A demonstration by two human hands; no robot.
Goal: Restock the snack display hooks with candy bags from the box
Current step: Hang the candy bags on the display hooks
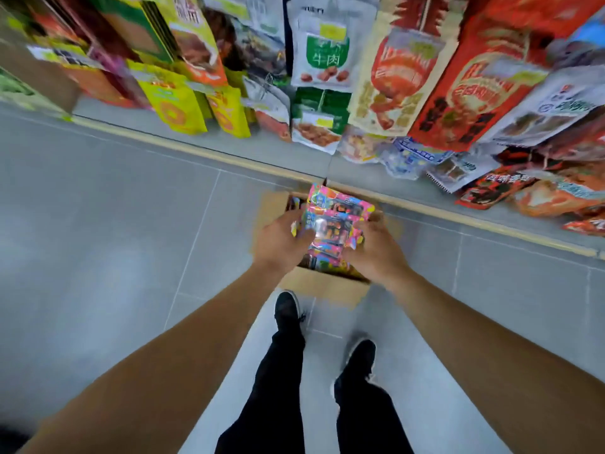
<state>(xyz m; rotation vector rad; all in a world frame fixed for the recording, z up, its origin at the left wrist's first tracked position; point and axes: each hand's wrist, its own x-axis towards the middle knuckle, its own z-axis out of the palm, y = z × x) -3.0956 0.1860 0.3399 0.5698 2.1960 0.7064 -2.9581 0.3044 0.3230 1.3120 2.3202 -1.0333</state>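
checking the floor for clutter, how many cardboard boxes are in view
1. The cardboard box sits open on the grey floor just ahead of the person's shoes, below the hanging snacks, with the left hand and right hand gripping pink candy bags over it. Others may be out of frame.

White-green hanging bag [327, 50]: "牛肉". Other print blurred.

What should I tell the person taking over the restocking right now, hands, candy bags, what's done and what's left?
Left hand and right hand: both gripping one stack of pink candy bags from either side, just above the open box.
The box sits on the floor by the person's feet, in front of the snack display.
Done: a stack is picked up.
Left: raise it to the display, hang the bags on the hooks, which are not clearly visible, then fetch any more from the box.
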